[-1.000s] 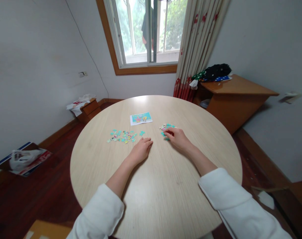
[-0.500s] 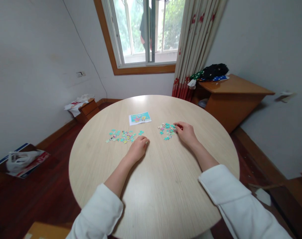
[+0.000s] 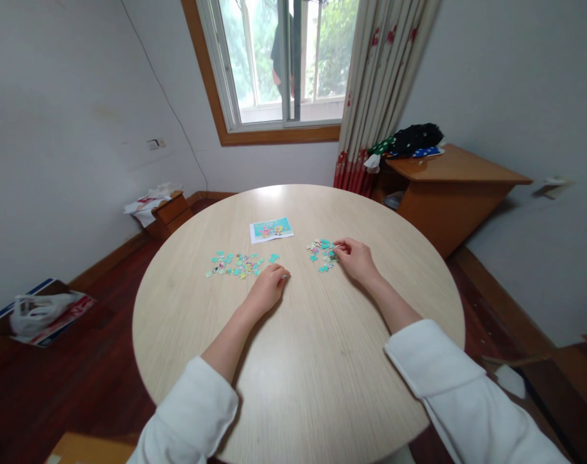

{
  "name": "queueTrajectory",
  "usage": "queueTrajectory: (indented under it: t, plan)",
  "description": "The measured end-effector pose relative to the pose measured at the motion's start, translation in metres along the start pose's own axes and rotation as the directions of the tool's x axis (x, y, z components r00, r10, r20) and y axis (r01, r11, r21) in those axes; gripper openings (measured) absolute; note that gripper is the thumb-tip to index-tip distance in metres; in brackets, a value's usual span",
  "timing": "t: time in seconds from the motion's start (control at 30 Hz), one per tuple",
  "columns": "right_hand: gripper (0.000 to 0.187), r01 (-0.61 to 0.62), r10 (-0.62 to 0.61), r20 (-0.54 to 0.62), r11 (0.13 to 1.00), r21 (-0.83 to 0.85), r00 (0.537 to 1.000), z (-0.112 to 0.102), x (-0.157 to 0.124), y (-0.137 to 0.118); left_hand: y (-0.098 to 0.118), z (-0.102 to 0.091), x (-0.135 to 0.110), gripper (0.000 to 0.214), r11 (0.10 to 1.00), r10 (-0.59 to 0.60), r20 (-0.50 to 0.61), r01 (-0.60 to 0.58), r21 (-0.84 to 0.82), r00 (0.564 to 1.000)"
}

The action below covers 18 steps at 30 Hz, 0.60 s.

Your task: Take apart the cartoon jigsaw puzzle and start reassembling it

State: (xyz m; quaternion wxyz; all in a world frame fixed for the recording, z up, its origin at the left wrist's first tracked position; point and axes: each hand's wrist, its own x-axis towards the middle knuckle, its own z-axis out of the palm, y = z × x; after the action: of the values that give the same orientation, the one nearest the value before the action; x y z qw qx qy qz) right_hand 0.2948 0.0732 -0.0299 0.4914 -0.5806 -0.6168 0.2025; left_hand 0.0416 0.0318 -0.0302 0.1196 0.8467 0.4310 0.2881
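Note:
My left hand rests on the table with its fingers closed on a puzzle piece, of which only a small teal bit shows at the fingertips. To its left lies a loose pile of jigsaw pieces in teal, yellow and pink. A teal piece sits just beyond that hand. Thumb and fingers of my right hand are pinched at the right edge of a smaller pile of pieces. They seem to be on a puzzle piece there, partly hidden by the fingers.
A picture sheet with a teal cartoon scene lies beyond the piles on the round table. Behind, at the right, clothes lie on a wooden desk. A window and a curtain are at the back.
My right hand has shifted slightly left and its fingertips reach further over the right pile. My left hand stays nearly in place.

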Motion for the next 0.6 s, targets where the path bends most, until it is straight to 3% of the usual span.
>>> queueTrajectory:
  t: [0.1,0.23,0.37,0.6]
  plan:
    - [0.016,0.042,-0.061,0.174,0.993,0.111,0.983,0.019,-0.012,-0.011,0.006,0.001,0.0,0.024,0.998,0.036,0.022,-0.035,-0.058,0.999]
    - [0.013,0.122,-0.157,0.376,0.986,0.117,0.913,0.045,-0.032,-0.029,0.013,0.001,0.0,0.025,0.993,0.07,0.044,-0.065,-0.095,0.997]
    - [0.012,0.17,-0.185,0.405,0.983,0.072,0.895,0.054,-0.04,-0.037,0.017,-0.001,0.0,0.022,0.993,0.05,0.013,-0.049,-0.111,0.999]
    - [0.012,0.175,-0.166,0.374,0.985,0.01,0.912,0.047,-0.036,-0.037,0.018,-0.003,0.0,0.017,0.998,-0.06,-0.099,0.057,-0.028,0.993]
